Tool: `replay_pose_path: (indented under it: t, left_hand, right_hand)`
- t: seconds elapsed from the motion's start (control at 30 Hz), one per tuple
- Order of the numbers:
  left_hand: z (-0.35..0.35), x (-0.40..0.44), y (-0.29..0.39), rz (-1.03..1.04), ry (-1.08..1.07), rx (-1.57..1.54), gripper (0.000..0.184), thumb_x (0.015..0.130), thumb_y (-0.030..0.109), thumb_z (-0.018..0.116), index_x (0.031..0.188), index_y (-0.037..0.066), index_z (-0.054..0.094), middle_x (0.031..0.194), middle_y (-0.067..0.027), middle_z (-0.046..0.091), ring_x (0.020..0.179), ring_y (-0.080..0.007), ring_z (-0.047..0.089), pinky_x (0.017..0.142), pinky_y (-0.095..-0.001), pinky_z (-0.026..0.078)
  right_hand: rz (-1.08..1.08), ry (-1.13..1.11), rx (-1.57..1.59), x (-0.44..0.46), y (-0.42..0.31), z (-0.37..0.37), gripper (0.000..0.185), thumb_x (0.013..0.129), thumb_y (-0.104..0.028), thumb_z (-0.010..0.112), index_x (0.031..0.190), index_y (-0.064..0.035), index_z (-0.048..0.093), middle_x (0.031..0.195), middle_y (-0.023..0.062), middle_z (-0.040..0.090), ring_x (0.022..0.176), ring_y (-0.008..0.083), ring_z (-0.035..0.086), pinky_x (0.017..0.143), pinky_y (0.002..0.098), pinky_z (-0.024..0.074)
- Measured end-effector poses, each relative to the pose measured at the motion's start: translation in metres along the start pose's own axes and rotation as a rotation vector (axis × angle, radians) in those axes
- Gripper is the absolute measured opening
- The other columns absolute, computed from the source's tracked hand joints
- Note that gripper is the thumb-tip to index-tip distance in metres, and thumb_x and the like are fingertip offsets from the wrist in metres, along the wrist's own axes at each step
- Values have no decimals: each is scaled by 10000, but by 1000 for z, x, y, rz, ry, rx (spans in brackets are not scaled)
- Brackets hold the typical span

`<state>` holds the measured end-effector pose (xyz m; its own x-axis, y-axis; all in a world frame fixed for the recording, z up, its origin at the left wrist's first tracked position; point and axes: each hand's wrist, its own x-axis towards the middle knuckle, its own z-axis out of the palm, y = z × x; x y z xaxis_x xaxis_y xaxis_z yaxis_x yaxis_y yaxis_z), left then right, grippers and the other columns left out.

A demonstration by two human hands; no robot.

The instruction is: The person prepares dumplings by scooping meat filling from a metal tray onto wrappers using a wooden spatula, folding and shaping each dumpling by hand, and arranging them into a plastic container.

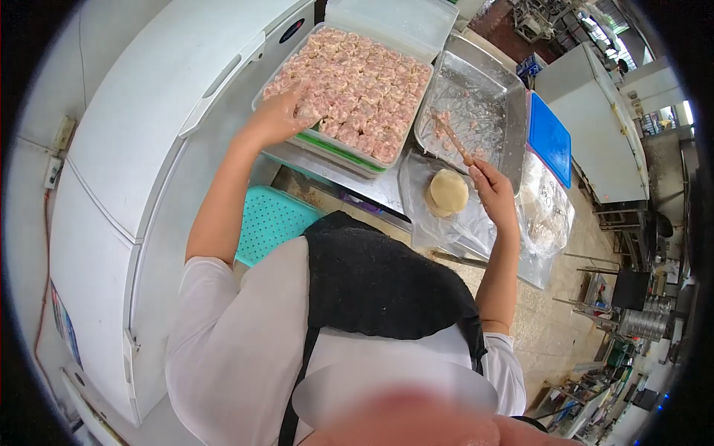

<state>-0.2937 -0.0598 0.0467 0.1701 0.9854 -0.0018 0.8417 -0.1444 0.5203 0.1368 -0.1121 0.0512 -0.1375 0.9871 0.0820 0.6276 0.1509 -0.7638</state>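
My left hand (279, 117) is at the left front corner of a square container (405, 141) packed with rows of meat dumplings (357, 82). Its fingers touch the dumplings there; whether they hold one is too small to tell. My right hand (494, 189) grips a thin wooden stick (455, 140), its far end smeared with pinkish meat. That end is over a metal tray (515, 111) with meat remnants on its bottom. Between the container and my right hand, a stack of round pale dough wrappers (449, 192) lies on a plastic sheet (416, 223).
A turquoise perforated basket (271, 223) is below the counter at the left. White freezers (149, 97) stand along the left. Right of the tray are a blue lid (549, 141) and a plastic bag (547, 204). Metal racks and pans are farther right.
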Motion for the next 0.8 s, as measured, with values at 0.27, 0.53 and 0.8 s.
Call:
replay_pose_path:
  t: [0.27, 0.53, 0.8]
  left_hand:
    - [20, 8, 4, 32, 27, 118, 705, 844, 260, 592, 1453, 54, 302, 1357, -250, 472, 1232, -371, 489, 1032, -411, 392]
    - [29, 14, -12, -146, 81, 16, 623, 814, 84, 473, 1427, 90, 365, 1421, -198, 443, 1195, -322, 525, 1019, -363, 400]
    - [30, -2, -13, -85, 116, 237, 623, 803, 23, 439, 1420, 77, 369, 1333, -183, 528, 1151, -317, 549, 1012, -365, 408]
  right_hand:
    - [69, -33, -1, 6, 25, -25, 305, 929, -228, 610, 1122, 5, 647, 895, 83, 665, 801, 115, 573, 742, 266, 463]
    - [15, -98, 88, 14, 75, -54, 291, 934, -221, 595, 1118, -2, 650, 878, 76, 662, 814, 119, 577, 754, 271, 462]
    - [29, -266, -102, 37, 112, -85, 326, 975, -295, 501, 1041, -22, 666, 885, 124, 677, 814, 230, 635, 747, 351, 474]
